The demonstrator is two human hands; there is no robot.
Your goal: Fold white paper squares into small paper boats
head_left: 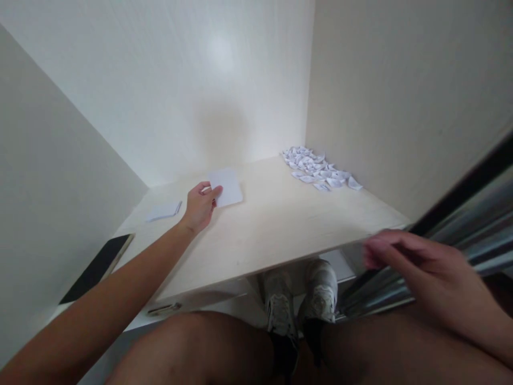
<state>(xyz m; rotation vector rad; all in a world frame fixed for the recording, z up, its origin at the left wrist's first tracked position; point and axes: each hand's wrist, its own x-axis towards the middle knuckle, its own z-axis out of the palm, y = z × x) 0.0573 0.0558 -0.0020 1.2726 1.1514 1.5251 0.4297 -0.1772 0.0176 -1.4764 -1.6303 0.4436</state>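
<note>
My left hand (202,206) pinches a white sheet of paper (228,187) between thumb and fingers, over the back of the desk. Left of that hand lies a small stack of white paper (162,212). Past the desk's front edge, at the right, is my right hand (412,256); its fingers are curled in loosely and somewhat blurred, and nothing shows in them. A pile of small folded white papers (310,163) rests in the back right corner, apart from both hands.
The pale desk (256,230) is walled on three sides. A dark flat device (96,267), perhaps a phone, lies at its left edge. A handle (164,309) shows below the front edge. My shoes (320,291) are under the desk. Striped fabric (481,246) hangs at the right beside a dark bar.
</note>
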